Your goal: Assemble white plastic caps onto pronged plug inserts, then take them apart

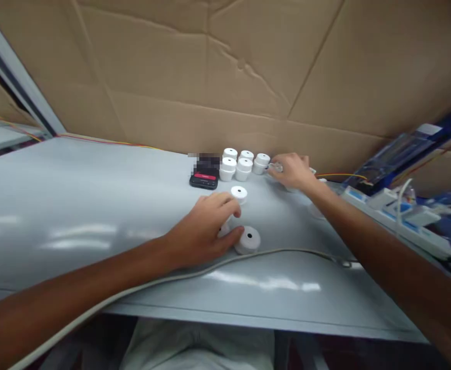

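My left hand (210, 226) rests on the table with fingers curled around a white round piece (224, 229), mostly hidden in the palm. Its thumb tip touches another white round piece (248, 240) with a dark hole in its top. Just beyond the index finger stands a third such piece (239, 193). Farther back, my right hand (293, 171) has its fingertips closed on something small and whitish that I cannot make out. It is beside a cluster of several white stepped round pieces (244, 169), which stand upright in rows.
Left of the cluster lies a black phone (204, 181). A pale cable (287, 250) crosses the grey table (75, 205) near its front. At the right are a white power strip (414, 226) with plugs and a clear plastic bag (391, 151). A cardboard wall (171, 72) stands behind.
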`<state>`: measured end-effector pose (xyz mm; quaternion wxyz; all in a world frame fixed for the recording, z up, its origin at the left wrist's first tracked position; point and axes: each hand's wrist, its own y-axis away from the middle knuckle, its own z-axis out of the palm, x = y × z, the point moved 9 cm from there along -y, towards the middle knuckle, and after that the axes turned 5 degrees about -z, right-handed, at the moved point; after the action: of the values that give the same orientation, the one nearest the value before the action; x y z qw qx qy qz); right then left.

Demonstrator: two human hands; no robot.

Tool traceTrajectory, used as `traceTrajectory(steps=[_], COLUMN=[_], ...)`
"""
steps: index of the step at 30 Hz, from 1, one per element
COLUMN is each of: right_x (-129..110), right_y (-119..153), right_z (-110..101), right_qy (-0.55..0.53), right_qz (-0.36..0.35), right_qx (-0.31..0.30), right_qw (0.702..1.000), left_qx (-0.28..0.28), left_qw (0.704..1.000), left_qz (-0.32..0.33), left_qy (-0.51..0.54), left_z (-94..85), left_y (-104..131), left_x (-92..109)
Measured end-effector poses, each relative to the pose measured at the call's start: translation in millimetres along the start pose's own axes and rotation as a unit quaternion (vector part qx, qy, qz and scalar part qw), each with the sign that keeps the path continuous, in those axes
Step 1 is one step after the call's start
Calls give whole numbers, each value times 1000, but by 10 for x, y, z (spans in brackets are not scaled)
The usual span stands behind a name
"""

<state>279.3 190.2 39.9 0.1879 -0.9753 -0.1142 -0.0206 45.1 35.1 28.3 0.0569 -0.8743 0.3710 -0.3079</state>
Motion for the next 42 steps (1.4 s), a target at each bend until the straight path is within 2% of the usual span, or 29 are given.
traceTrajectory(steps=[4, 8, 11, 15, 18, 20, 23, 27, 30, 33, 34, 36, 38, 40, 42], right_x=[-190, -550, -751, -883, -866, -808, -705, -578, -463, -291, -234, -163, -152, -180, -217], right_y=[279, 686, 974, 1128, 1111, 1094, 1077, 1063, 1064, 1087, 1098, 1107, 1097, 1080, 1070], right_z=[-108, -267, -450, -603, -610, -607, -574, -550, -558, -618, -648, -689, -677, -617, -550], right_qy=[-17, -84, -129, -208, -265, -288, -350, -492, -553, -553, -546, -540, -554, -573, -586], right_qz=[-47, -124, -142, -124, -92, -71, -43, 1, 40, 78, 86, 89, 82, 78, 76], right_qx=[-1, 24, 58, 67, 74, 97, 117, 135, 154, 192, 208, 226, 221, 199, 179], right_qw=[999, 988, 980, 968, 957, 950, 929, 860, 818, 807, 807, 806, 799, 791, 787], left_qx=[5, 6, 9, -44, -71, -58, -5, 18, 34, 58, 41, -33, -99, -120, -115], left_qw=[1000, 999, 997, 991, 986, 989, 998, 997, 992, 995, 998, 998, 993, 991, 991], left_qz=[-17, -42, -81, -129, -149, -133, -59, 69, 122, 80, 47, -19, -48, -48, -44], left_qy=[-1, 5, 1, -15, -25, -28, -23, -14, -11, 24, 33, 42, 42, 39, 61], left_z=[-3, -57, -97, 19, 106, 93, -27, -105, -89, -52, 9, 201, 359, 407, 377], left_y=[-9, -89, -256, -556, -737, -833, -944, -1009, -998, -977, -972, -950, -917, -917, -936], left_x=[-53, -124, -245, -433, -509, -450, -163, 341, 537, 427, 339, 157, 57, 36, 51])
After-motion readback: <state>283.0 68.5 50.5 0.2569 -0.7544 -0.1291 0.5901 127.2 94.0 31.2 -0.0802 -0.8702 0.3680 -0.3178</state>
